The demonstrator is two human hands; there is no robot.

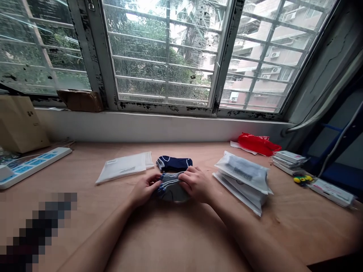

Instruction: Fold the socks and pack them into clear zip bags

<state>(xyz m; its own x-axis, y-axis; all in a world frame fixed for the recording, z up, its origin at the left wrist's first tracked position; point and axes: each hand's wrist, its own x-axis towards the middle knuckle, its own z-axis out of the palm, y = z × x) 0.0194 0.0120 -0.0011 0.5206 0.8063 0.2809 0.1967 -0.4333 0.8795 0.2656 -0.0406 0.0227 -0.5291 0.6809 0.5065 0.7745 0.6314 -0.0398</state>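
Observation:
A folded grey ankle sock (171, 189) with blue stripes lies on the wooden tabletop (176, 234), held from both sides. My left hand (145, 189) grips its left end, and my right hand (195, 184) presses on its right end. Just beyond it lies a folded navy sock (173, 163) with white trim, not touching either hand. A flat white plastic packet (123, 167) lies left of my left hand. A stack of white plastic packets (244, 181) lies right of my right hand.
A red plastic bag (258, 144) lies at the back right, near a stack of flat boxes (289, 160). A white power strip (31, 166) lies at the left. A pixelated dark object (42, 234) covers the near left. A barred window (167, 53) runs behind the table.

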